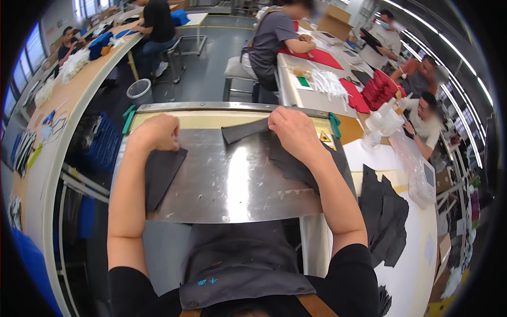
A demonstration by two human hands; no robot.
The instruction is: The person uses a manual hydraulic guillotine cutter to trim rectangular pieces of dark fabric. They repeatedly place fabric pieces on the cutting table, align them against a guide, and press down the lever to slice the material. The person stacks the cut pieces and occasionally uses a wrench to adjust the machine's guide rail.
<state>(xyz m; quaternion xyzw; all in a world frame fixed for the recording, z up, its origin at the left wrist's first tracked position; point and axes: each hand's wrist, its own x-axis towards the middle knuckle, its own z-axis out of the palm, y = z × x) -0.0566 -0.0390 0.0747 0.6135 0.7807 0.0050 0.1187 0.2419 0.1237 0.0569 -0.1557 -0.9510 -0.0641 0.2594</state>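
A flat black strip (245, 130) slants over the far part of a shiny metal plate (203, 179). My right hand (293, 132) is closed on the strip's right end, fingers pinched. My left hand (158, 131) is closed at the plate's far left, its fingers curled down, and whatever is between them is hidden. Just below it lies another black piece (165, 174), partly covered by my left forearm. Several more black pieces (296, 165) lie overlapped on the plate's right side, partly hidden by my right arm.
A bolted metal bar (211, 107) with green end pieces (128, 119) edges the plate's far side. Black cut pieces (383, 211) are piled on the white table at right. A long bench (79, 105) runs along the left; a bin (140, 92) and seated co-workers are beyond.
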